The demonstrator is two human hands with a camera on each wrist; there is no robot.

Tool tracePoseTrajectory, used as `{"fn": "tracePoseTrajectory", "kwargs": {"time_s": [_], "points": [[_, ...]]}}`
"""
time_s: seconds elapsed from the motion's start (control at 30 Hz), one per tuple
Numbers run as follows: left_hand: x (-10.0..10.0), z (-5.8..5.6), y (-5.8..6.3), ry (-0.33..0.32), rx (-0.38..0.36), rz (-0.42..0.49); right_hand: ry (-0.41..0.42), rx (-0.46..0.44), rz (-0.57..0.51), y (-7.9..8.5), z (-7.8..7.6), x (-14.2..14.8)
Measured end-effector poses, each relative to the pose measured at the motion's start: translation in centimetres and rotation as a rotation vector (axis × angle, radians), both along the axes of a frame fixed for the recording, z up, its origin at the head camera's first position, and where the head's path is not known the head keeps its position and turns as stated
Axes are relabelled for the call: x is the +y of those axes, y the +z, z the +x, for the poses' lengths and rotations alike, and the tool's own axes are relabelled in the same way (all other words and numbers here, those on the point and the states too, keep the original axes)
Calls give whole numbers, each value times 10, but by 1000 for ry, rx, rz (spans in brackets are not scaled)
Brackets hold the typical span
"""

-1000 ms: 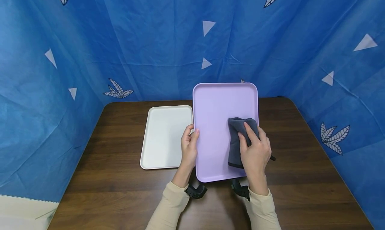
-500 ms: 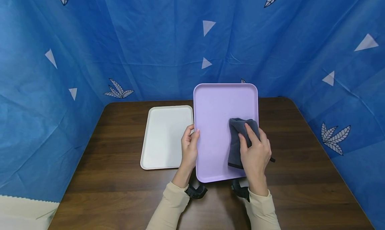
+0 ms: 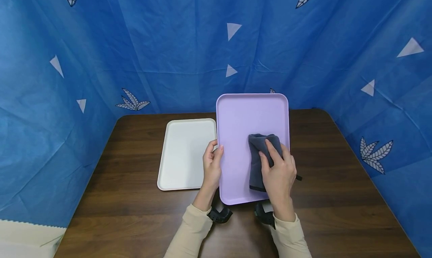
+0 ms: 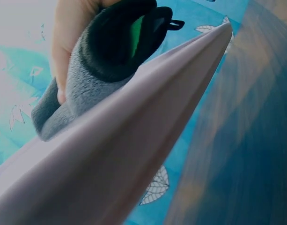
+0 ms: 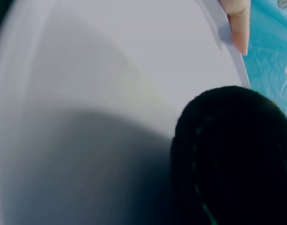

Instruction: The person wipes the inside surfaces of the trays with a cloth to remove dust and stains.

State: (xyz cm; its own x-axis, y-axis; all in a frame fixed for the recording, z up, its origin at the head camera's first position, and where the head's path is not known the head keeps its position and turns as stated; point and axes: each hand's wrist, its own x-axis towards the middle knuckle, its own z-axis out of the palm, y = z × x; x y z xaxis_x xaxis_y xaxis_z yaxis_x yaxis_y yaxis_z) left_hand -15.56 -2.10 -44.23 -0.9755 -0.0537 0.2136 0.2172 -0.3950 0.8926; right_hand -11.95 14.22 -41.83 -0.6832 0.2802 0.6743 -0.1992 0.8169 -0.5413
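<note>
A lilac rectangular tray [image 3: 236,138] is held up off the table, its inner face toward the head camera. My left hand [image 3: 212,166] grips its left rim, thumb in front and fingers partly hidden by the edge. With my right hand [image 3: 279,171] I pinch a folded dark grey cloth [image 3: 257,164] against the tray's inner face, right of its middle. In the left wrist view the cloth [image 4: 94,89] shows as a thick fold touching the tray, with a black edge and a small loop. It looms dark and blurred in the right wrist view.
A white tray [image 3: 187,153] lies flat on the brown wooden table [image 3: 131,198], left of the lilac one and partly behind my left hand. Blue patterned curtains [image 3: 168,55] enclose the back and both sides.
My right hand has moved a little to the left with the cloth, across the lilac tray. The left hand and both trays look almost unmoved.
</note>
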Motion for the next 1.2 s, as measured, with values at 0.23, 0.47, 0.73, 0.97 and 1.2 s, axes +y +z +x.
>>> {"fn": "tracePoseTrajectory", "kwargs": {"time_s": [0.23,0.47,0.73,0.97,1.2], "points": [[0,0,-1,6,-2,6,54,37,40,2,1,-16],[0,0,-1,-10,4,13,107,43,116,5,3,-29],[-1,0,-2,-21,35,-3,163,47,140,9,3,-42],[-1,0,-1,-20,50,-1,188,51,163,10,5,-48],[0,0,-1,-20,43,7,190,64,159,10,5,-48]]}}
